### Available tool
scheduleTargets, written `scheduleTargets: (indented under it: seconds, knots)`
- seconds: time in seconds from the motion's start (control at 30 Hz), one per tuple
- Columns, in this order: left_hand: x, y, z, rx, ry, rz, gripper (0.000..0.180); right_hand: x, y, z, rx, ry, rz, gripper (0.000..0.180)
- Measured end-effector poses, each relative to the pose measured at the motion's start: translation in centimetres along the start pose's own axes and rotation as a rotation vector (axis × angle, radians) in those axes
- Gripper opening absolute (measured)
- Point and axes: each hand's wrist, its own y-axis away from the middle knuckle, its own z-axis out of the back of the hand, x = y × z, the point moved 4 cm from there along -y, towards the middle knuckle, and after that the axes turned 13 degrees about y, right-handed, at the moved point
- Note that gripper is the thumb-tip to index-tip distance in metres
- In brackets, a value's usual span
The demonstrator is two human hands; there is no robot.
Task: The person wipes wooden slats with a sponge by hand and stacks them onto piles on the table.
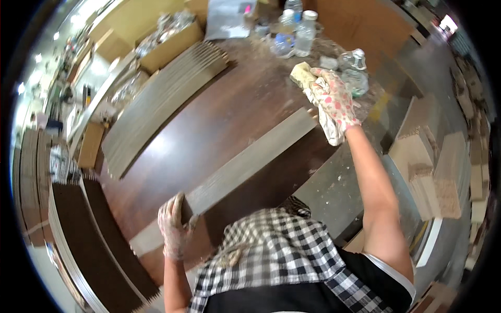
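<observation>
A long, narrow grey wood-grain board (250,152) lies slantwise across a dark brown glossy tabletop (219,112). My left hand (175,225), in a thin patterned glove, rests over the board near its left end, fingers stretched out and thumb apart. A dark patch beside those fingers is too unclear to name. Beyond the board's far right end, my right hand (335,99), in a pink-spotted white glove, is closed around a crumpled off-white rag (330,128). The rag's yellowish end (301,74) sticks out past the fingers.
Clear plastic bottles (306,35) stand at the table's far end, with another bottle (355,73) just beyond my right hand. A row of stacked grey boards (164,107) lies at the far left. Dark brown panels (78,224) stand near left; cardboard-coloured pieces (428,167) are at right.
</observation>
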Motion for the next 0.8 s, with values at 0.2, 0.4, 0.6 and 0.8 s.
scheduleTargets:
  seconds: [0.2,0.4,0.6,0.8]
  knots:
    - [0.0,-0.5,-0.1,0.084,0.049,0.05,0.067,-1.4,0.7,-1.0,-0.204,0.142,0.195,0.037]
    - [-0.4,0.6,-0.2,-0.092,0.016,-0.058,0.067,8.7,4.0,1.8,0.099,-0.143,0.335,0.033]
    - [-0.6,1.3,-0.3,-0.183,0.107,-0.277,0.023,21.8,10.6,-2.3,0.328,0.039,0.73,0.037]
    - [-0.8,2.0,0.1,-0.308,0.177,-0.254,0.02,18.2,7.3,1.1,0.14,0.406,0.742,0.03]
